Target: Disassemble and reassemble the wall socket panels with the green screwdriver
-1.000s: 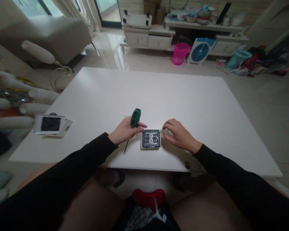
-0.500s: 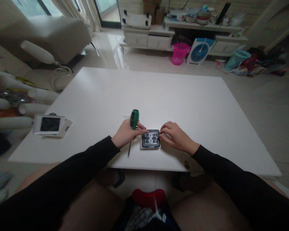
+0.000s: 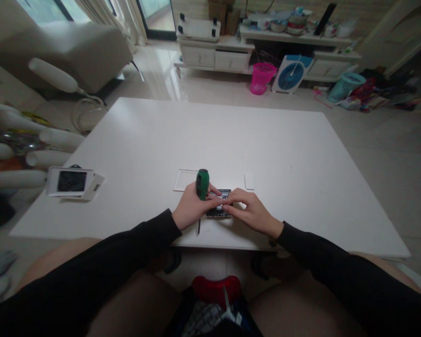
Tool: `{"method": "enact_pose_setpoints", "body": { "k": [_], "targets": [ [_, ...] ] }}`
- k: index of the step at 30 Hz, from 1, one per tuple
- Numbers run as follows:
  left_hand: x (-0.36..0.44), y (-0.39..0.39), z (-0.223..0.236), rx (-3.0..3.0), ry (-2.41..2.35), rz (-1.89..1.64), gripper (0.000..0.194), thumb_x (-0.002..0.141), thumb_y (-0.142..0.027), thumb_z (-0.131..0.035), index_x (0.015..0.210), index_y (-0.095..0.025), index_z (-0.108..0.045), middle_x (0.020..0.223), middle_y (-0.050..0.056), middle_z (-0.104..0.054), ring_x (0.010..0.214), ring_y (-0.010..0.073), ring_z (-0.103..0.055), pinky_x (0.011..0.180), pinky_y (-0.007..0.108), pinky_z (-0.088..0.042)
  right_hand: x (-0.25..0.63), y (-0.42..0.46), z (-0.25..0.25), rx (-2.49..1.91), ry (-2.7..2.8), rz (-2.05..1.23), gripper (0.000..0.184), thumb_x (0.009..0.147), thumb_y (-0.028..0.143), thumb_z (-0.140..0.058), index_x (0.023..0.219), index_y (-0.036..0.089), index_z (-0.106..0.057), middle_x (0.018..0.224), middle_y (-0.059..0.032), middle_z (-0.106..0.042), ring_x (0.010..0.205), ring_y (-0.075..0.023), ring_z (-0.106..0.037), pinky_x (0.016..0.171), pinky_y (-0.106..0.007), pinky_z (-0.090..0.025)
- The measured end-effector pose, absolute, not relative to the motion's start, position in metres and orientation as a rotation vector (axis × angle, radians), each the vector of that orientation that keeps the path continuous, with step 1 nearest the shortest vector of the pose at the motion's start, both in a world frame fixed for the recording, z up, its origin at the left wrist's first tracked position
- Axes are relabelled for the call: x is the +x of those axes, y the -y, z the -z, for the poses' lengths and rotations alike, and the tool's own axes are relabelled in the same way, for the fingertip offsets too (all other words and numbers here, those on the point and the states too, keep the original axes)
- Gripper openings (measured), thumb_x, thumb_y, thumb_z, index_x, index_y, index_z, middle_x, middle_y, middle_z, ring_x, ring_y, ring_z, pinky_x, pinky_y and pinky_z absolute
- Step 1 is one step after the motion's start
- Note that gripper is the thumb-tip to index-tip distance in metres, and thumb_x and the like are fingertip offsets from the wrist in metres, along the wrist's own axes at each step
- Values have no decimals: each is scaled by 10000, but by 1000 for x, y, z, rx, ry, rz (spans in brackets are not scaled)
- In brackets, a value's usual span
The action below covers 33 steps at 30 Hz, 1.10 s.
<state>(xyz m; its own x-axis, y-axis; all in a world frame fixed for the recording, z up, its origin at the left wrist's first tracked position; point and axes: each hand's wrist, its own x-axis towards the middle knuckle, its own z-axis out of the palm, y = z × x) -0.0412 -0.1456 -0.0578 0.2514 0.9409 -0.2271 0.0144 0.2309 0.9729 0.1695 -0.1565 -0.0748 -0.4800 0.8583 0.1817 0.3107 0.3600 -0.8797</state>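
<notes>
In the head view my left hand (image 3: 192,206) is closed round a green-handled screwdriver (image 3: 202,183), whose dark shaft points down toward the table's near edge. Its thumb and finger reach over a small square wall-switch body (image 3: 219,213), black with a pale rim, lying on the white table. My right hand (image 3: 249,210) has its fingers pinched over the same switch body, against the left fingertips. Whatever sits between the pinched fingertips is too small to make out. A thin white frame (image 3: 182,180) lies just behind my left hand, and a small white plate (image 3: 249,181) behind my right.
The white table (image 3: 217,140) spans the middle of the view. On its left edge lie a white box with a dark panel (image 3: 73,181). Beyond the table stand a pink basket (image 3: 262,78), a blue-and-white fan (image 3: 290,75) and a low white cabinet (image 3: 199,56).
Both hands have moved inward over the switch body until their fingertips meet. The screwdriver has shifted right with my left hand. The white frame and plate have come into fuller view.
</notes>
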Motion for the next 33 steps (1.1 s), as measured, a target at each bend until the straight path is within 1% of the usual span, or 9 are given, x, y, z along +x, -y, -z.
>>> {"method": "enact_pose_setpoints", "body": {
  "k": [5, 9, 11, 13, 15, 17, 21, 24, 33],
  "targets": [
    [-40, 149, 61, 1118, -1120, -898, 352, 643, -303, -946, 841, -170, -687, 718, 60, -765, 695, 222, -742, 685, 345, -586, 165, 159, 81, -1144, 1763, -1252, 186, 932, 369, -721, 833, 216, -754, 823, -33, -728, 796, -195, -654, 774, -361, -495],
    [-39, 149, 60, 1206, -1115, -923, 300, 688, -307, -914, 853, -157, -713, 814, 74, -769, 761, 202, -726, 706, 324, -575, 163, 159, 80, -1131, 1695, -1331, 192, 929, 361, -710, 810, 216, -751, 814, -24, -730, 783, -188, -643, 780, -359, -488],
    [-41, 146, 58, 1167, -1091, -949, 277, 714, -324, -893, 831, -158, -705, 812, 55, -743, 665, 149, -659, 579, 264, -511, 163, 160, 79, -1122, 1699, -1322, 182, 930, 344, -706, 808, 216, -750, 822, -25, -727, 788, -186, -638, 782, -356, -485],
    [-44, 139, 54, 998, -1029, -1007, 276, 760, -369, -848, 813, -164, -671, 787, 31, -695, 584, 110, -573, 443, 217, -371, 163, 160, 78, -1134, 1717, -1302, 180, 929, 333, -708, 797, 216, -746, 817, -24, -719, 789, -185, -633, 772, -349, -479],
    [-51, 131, 48, 778, -944, -1098, 271, 788, -373, -808, 803, -170, -628, 799, 19, -651, 624, 113, -571, 416, 198, -305, 163, 161, 78, -1141, 1738, -1285, 174, 929, 324, -706, 799, 217, -749, 815, -24, -718, 793, -184, -633, 766, -345, -474],
    [-61, 121, 40, 622, -894, -1199, 237, 805, -321, -790, 821, -176, -603, 827, 9, -624, 733, 127, -612, 486, 194, -383, 163, 161, 79, -1137, 1757, -1275, 162, 928, 314, -705, 806, 220, -755, 817, -23, -721, 797, -182, -633, 771, -346, -473],
    [-80, 107, 32, 516, -909, -1319, 204, 892, -290, -729, 848, -200, -551, 794, -12, -602, 745, 133, -619, 652, 250, -484, 162, 163, 82, -1133, 1777, -1276, 149, 921, 299, -711, 800, 228, -761, 810, -20, -728, 793, -183, -637, 787, -358, -478],
    [-84, 104, 32, 515, -915, -1351, 220, 931, -315, -705, 847, -212, -529, 800, -15, -606, 789, 151, -648, 709, 279, -490, 161, 165, 85, -1129, 1782, -1278, 150, 918, 308, -720, 797, 233, -768, 805, -23, -734, 787, -187, -641, 781, -364, -482],
    [-71, 112, 39, 628, -965, -1289, 263, 927, -400, -718, 879, -226, -526, 846, -1, -650, 965, 211, -714, 689, 294, -447, 160, 166, 85, -1090, 1831, -1301, 157, 935, 325, -718, 820, 237, -778, 804, -18, -729, 798, -183, -640, 767, -348, -479]
  ]
}}
